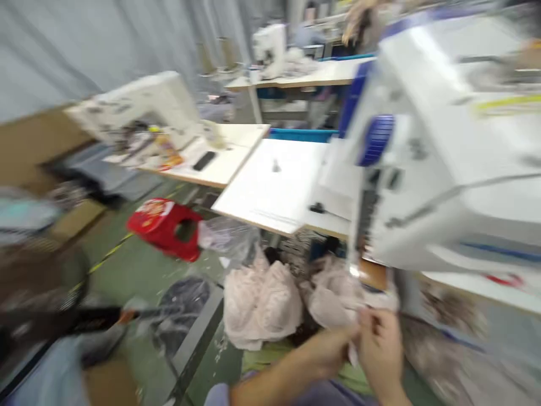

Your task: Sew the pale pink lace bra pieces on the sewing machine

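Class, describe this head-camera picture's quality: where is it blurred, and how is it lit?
Head view: motion blur smears the whole frame, heavily on the sewing machine; the left hand and right hand are soft, so their grip is unreadable; lighting is bright and even, without hard shadows; only the red stool is fairly recognisable.

Motion smears the whole frame. At lower centre the left hand and right hand meet at pale fabric, but the fingers blur together, so the grip cannot be told. The bottom edge cuts off both forearms. The sewing machine runs off the right edge. Dark shapes at lower left are too blurred to identify.
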Demonstrator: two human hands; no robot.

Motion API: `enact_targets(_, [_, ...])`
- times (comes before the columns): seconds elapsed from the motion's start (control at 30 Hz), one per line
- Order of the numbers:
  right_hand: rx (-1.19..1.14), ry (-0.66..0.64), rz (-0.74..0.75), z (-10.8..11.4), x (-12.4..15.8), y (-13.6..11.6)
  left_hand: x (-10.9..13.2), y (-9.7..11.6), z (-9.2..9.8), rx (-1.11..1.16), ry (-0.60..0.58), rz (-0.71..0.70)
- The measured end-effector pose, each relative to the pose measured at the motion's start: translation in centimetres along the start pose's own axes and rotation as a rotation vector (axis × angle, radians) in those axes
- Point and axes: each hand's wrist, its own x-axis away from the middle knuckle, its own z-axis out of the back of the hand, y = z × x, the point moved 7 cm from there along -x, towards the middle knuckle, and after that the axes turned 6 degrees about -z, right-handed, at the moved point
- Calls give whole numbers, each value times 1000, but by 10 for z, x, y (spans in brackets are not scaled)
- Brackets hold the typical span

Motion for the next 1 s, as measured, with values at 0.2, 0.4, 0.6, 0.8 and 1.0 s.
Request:
enact_targets(0.2, [-362, 240, -76, 2, -2, 26, -8, -2, -18, 344, 226, -57])
enact_targets(0.4, [-448, 81, -35, 10, -1, 30, -5, 29, 7, -8, 315, -192])
enact_targets(0.6, [-9, -299, 359, 50, -11, -3, 5, 44, -5, -441, -315, 101])
enact_targets(0.8, [9, -689, 248, 36, -2, -15, 13, 52, -6, -475, -345, 125])
enact_targets(1.0, [-365, 351, -120, 154, -30, 30, 4, 72, 70, 78, 154, 69])
